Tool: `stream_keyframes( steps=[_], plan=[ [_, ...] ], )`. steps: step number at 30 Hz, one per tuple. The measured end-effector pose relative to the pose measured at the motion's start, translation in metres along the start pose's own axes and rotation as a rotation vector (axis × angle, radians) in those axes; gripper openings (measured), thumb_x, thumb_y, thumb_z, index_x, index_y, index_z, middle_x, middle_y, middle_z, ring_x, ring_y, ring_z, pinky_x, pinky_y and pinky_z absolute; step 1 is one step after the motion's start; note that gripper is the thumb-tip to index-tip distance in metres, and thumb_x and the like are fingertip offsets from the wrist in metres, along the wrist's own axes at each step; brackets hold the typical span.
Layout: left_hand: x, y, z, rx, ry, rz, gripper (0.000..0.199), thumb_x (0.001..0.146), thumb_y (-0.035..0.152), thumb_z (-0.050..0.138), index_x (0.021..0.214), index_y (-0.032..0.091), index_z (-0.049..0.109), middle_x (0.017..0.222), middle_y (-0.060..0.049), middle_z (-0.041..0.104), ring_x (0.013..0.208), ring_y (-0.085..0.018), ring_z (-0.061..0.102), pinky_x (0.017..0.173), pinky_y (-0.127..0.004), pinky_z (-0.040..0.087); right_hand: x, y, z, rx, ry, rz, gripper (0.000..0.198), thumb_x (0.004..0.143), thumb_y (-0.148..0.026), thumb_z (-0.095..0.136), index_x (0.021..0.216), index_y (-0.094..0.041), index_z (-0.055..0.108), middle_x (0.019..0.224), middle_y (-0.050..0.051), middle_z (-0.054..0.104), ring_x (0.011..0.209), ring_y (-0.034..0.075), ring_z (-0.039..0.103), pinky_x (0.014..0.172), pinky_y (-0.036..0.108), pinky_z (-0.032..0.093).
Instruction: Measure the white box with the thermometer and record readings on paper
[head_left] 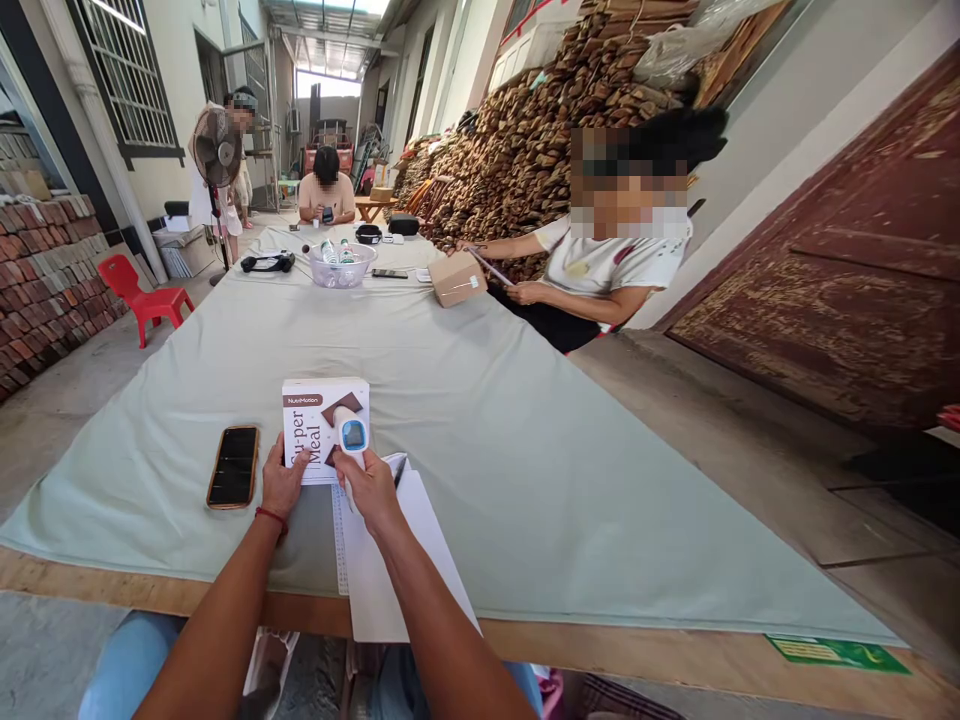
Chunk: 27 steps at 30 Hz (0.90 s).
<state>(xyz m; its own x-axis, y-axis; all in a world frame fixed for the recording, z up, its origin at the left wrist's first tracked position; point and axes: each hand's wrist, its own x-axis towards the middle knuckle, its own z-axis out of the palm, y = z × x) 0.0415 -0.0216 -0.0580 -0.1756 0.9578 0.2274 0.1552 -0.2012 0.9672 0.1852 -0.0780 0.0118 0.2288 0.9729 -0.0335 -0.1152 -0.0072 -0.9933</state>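
My left hand (283,478) grips the lower left side of a white box (298,390) printed "NutriMotion" and "Su-per Meal". In my right hand (369,488) is a white and blue infrared thermometer (353,434), its small screen facing me and its body in front of the box. My fingers wrap round its handle. Below the box lie white papers (390,590) on the table, with a dark pen (400,470) partly hidden by my right hand. A phone in an orange-brown case (233,467) rests left of my left hand.
On the cloth-covered table (600,500) stand a clear basin of bottles (342,268) and a cardboard box (457,279). A person (600,270) sits at the right with a sheet; another (327,190) sits at the far end. A red chair (142,295) and fan (217,150) are left.
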Motion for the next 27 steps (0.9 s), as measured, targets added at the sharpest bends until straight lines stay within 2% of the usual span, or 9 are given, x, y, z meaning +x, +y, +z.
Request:
stream_keyframes(
  steps=[12,20,27],
  plan=[
    [0.000,0.000,0.001,0.015,-0.006,0.024,0.053,0.073,0.049,0.069,0.114,0.016,0.065,0.107,-0.009,0.071,0.108,-0.028,0.061,0.093,-0.038,0.048,-0.003,-0.004,0.000,-0.036,0.000,-0.004,0.028,0.069,-0.047,0.060,0.060,-0.022,0.051,0.051,-0.004,0.050,0.054,0.014,0.046,0.056,0.027,0.036],
    [-0.001,0.002,0.000,-0.021,0.007,-0.011,0.052,0.070,0.046,0.074,0.113,0.017,0.065,0.103,-0.008,0.072,0.102,-0.027,0.064,0.088,-0.036,0.051,-0.002,-0.002,0.001,-0.038,0.024,0.010,0.028,0.068,-0.048,0.061,0.060,-0.023,0.051,0.050,-0.005,0.051,0.054,0.015,0.046,0.056,0.028,0.037],
    [-0.003,0.012,0.001,0.045,-0.034,0.052,0.049,0.076,0.048,0.066,0.113,0.017,0.063,0.104,-0.008,0.071,0.092,-0.023,0.066,0.082,-0.033,0.052,-0.002,-0.001,0.001,-0.037,-0.006,-0.004,0.029,0.071,-0.047,0.060,0.058,-0.023,0.050,0.051,-0.004,0.052,0.056,0.014,0.046,0.057,0.027,0.037]
  ],
)
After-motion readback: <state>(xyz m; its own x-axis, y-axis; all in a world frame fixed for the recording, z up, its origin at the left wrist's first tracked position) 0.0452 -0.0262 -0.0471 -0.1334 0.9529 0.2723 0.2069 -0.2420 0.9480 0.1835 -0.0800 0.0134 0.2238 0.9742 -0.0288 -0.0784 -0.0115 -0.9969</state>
